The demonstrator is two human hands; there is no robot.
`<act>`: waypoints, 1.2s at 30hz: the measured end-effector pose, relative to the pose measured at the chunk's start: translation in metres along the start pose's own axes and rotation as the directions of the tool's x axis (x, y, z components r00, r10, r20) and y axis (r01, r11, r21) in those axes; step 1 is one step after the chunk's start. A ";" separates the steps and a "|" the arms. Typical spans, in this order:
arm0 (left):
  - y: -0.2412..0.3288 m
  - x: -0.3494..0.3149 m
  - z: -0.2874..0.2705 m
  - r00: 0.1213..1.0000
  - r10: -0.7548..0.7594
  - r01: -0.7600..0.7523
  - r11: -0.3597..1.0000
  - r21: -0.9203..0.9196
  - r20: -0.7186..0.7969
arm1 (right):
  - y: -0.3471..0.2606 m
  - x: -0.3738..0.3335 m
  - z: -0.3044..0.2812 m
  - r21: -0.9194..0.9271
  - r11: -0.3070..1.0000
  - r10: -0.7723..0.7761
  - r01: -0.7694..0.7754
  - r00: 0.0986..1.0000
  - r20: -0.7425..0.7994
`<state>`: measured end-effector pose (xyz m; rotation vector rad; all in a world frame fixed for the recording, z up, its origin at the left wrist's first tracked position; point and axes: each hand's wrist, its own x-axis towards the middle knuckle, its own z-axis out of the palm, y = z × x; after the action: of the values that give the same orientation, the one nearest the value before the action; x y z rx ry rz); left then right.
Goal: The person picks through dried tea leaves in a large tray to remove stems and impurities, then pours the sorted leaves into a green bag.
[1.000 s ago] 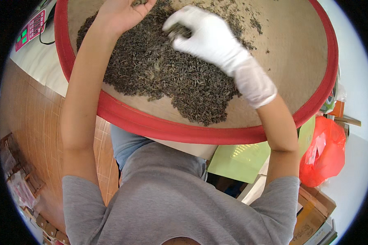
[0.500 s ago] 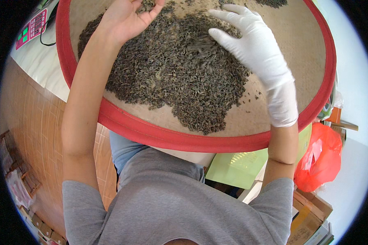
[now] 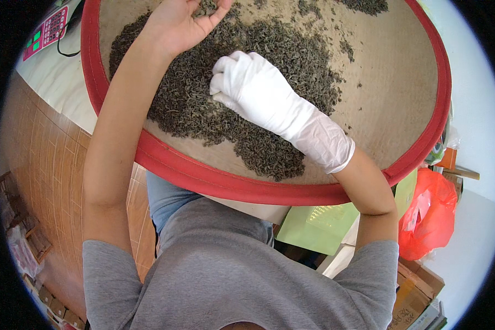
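Note:
A broad heap of dark, curled dried tea leaves (image 3: 275,132) lies spread over a round, shallow tan tray with a red cloth rim (image 3: 247,190). My bare left hand (image 3: 190,25) is at the far side of the heap, palm turned up, cupped around a few tea leaves; the top of the picture cuts off part of its fingers. In a thin white glove, my right hand (image 3: 256,91) is over the middle of the heap. Its fingers are curled together, and whatever they pinch is hidden.
At the far left, a pink-edged digital scale (image 3: 47,33) stands on a pale tabletop. Below the tray at right are a light green packet (image 3: 313,225) and a red plastic bag (image 3: 432,214). Cardboard boxes (image 3: 415,294) are stacked lower right.
My right hand has moved left and nearer to me, from the heap's right side to its middle, and its spread fingers have curled in. My left hand has barely shifted.

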<state>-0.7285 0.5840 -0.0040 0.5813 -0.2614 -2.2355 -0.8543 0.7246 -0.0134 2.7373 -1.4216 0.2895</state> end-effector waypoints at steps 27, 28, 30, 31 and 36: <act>-0.037 -0.027 0.018 0.970 -0.190 0.077 0.831 0.551 0.152 | 0.024 -0.009 -0.065 0.926 0.317 0.682 -0.203 0.728 -0.073; -0.039 -0.026 0.017 0.952 -0.253 0.112 0.809 0.576 0.170 | 0.025 -0.009 -0.063 0.909 0.351 0.688 -0.223 0.720 -0.089; -0.049 -0.029 0.019 0.948 -0.293 0.179 0.816 0.549 0.127 | 0.028 -0.011 -0.060 0.872 0.412 0.701 -0.264 0.703 -0.119; -0.049 -0.031 0.021 0.936 -0.334 0.224 0.811 0.541 0.113 | 0.028 -0.013 -0.063 0.836 0.467 0.700 -0.289 0.698 -0.149; -0.049 -0.029 0.021 0.929 -0.362 0.284 0.827 0.485 0.072 | 0.045 -0.023 -0.096 0.691 0.604 0.740 -0.398 0.602 -0.299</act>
<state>-0.7541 0.6386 0.0056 0.7413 -0.8644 -2.5684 -0.9179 0.7296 0.0746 1.9728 -2.2466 1.6509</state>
